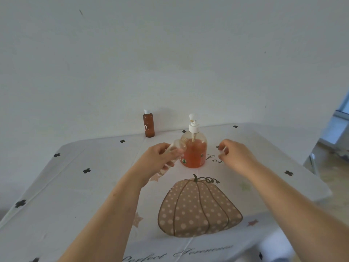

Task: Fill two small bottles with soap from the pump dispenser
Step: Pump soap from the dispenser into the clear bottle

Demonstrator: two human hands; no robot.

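A clear pump dispenser [194, 148] with orange soap and a white pump head stands at the middle of the table. My left hand [160, 157] grips a small clear bottle [176, 146], tilted, its open end close to the dispenser's left shoulder. To the dispenser's right my right hand [234, 156] hovers with its fingers curled around something small and pale, apparently a cap [224, 148]. A small brown bottle [148, 124] with a white cap stands upright by the wall at the back.
The table [75, 195] wears a white cloth printed with a spotted pumpkin, black clovers and script lettering. A white wall rises right behind it. At the far right lie the table's edge, the floor and a window.
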